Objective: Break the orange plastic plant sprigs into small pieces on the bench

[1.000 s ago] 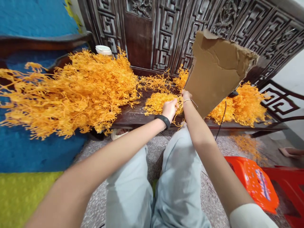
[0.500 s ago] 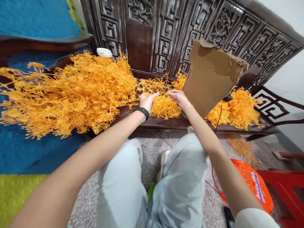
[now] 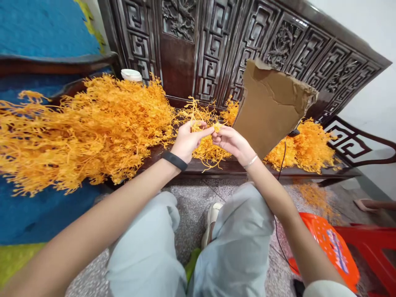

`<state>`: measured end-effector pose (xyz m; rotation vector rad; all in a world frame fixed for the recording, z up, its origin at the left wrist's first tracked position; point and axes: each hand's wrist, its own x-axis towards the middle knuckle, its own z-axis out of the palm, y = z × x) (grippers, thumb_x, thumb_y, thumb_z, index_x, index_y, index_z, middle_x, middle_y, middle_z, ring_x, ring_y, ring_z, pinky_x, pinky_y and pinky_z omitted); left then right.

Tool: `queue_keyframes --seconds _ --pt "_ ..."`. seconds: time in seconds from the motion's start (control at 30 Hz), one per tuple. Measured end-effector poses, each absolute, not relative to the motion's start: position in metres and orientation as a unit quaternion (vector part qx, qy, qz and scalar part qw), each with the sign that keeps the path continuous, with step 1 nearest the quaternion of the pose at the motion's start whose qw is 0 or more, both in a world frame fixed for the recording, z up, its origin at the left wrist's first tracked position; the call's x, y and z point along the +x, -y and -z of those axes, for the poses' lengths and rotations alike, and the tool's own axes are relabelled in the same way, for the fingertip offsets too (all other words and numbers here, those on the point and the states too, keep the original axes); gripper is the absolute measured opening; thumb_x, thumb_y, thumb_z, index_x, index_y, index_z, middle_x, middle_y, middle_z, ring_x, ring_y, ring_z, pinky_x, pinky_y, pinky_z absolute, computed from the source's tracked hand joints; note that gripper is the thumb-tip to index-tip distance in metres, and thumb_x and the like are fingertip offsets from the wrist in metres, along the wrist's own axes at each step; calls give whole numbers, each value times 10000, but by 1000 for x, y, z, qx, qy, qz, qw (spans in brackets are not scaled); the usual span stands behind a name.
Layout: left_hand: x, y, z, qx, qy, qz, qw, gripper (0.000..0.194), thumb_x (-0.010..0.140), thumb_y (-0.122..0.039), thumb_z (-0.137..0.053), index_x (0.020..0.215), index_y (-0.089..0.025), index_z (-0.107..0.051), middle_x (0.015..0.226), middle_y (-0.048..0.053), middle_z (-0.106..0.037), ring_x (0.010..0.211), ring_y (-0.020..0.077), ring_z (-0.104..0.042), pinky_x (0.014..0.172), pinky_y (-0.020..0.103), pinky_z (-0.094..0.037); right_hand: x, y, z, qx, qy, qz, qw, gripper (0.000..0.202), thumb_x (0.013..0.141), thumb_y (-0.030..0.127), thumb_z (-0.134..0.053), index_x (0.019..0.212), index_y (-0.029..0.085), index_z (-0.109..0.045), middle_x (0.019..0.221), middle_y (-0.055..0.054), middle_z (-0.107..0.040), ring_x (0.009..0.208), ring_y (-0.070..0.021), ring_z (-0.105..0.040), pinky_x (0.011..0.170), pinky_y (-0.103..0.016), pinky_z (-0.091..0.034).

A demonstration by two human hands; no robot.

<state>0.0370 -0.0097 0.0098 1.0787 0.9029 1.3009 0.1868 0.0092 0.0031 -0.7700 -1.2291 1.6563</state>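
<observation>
My left hand pinches a thin branching sprig of orange plastic, its stems rising above the fingers. Facing it, my right hand has thumb and fingertips closed on a small orange piece at the tip of my left thumb. Whether that piece belongs to the same sprig I cannot tell. Just beyond and below my hands, loose orange sprigs lie on the dark wooden bench. A large heap of orange sprigs spreads to the left of my left hand.
A torn cardboard sheet leans on the bench, right of my hands. Further right are another orange pile and a black cable. A white container stands behind the heap. An orange-red stool is at lower right. A person's foot shows at far right.
My hands have come together and nearer to me, lifting an orange sprig from the bench. They were apart over the loose pile before. The view has shifted slightly.
</observation>
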Motion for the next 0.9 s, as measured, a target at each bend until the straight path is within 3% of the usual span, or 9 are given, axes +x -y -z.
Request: queue_keyframes --seconds 0.17,0.33,0.47,0.63,0.9 --pt "30 23 -15 507 -366 -503 596 342 620 -260 -737 930 -155 -638 654 -25 -574 412 8 -359 365 169 -227 181 9 -11 -309 520 -655 453 149 691 204 -655 730 161 -517 587 45 -560 510 -34 -479 527 -180 -415" --pt "22 36 -22 552 -359 -495 567 258 616 -243 -733 828 -161 -612 575 -49 -525 401 20 -362 368 174 -248 181 28 -17 -325 601 -586 436 171 713 260 -652 796 177 -528 632 32 -601 567 -72 -561 587 -221 -465" --pt "13 41 -27 546 -367 -519 545 207 643 -240 -705 761 -188 -542 456 -83 -410 373 42 -347 352 183 -234 183 44 -26 -359 639 -464 498 159 799 298 -579 905 180 -581 809 -10 -643 683 -82 -586 663 -243 -490" --pt "0 46 -29 586 -367 -509 512 187 677 -250 -673 763 -209 -512 434 -81 -412 363 57 -352 343 196 -236 182 58 -30 -349 700 -386 488 272 821 295 -575 1080 217 -592 962 -31 -637 865 -120 -607 775 -287 -507" --pt "-2 54 -30 670 -385 -458 439 177 708 -272 -657 713 -203 -494 459 -83 -418 382 51 -339 375 201 -273 184 66 -33 -330 733 -273 528 145 789 281 -634 908 202 -654 913 -17 -634 832 -113 -601 778 -283 -512"
